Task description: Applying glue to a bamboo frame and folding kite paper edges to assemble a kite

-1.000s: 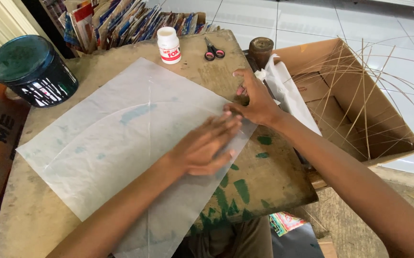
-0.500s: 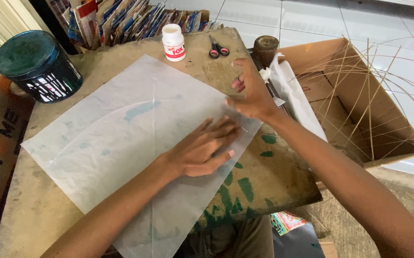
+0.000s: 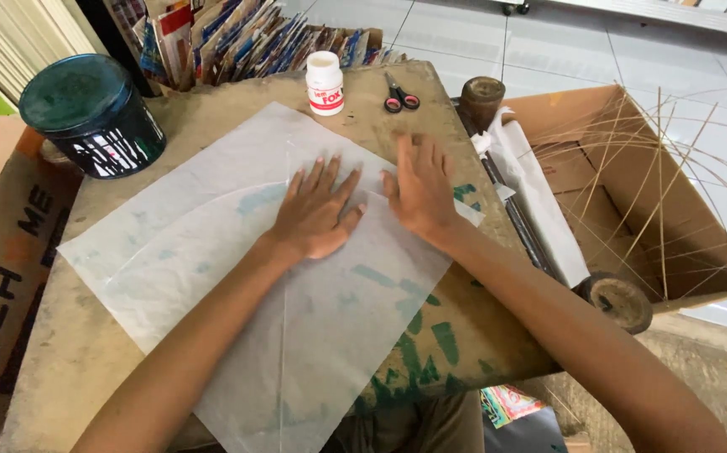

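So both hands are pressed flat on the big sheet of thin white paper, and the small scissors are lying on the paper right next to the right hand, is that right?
Not quite. The head view shows the scissors lying on the bare tabletop beyond the paper's far edge, beside the white glue bottle, apart from the right hand. The rest holds: the left hand and the right hand lie flat on the thin white paper.

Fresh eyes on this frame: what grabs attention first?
Both hands pressed flat on a big sheet of thin white paper that covers most of the table: the left hand near its middle, the right hand close beside it by the sheet's right edge. Next, the dark round tub at the far left corner, and the cardboard box of thin sticks off to the right.
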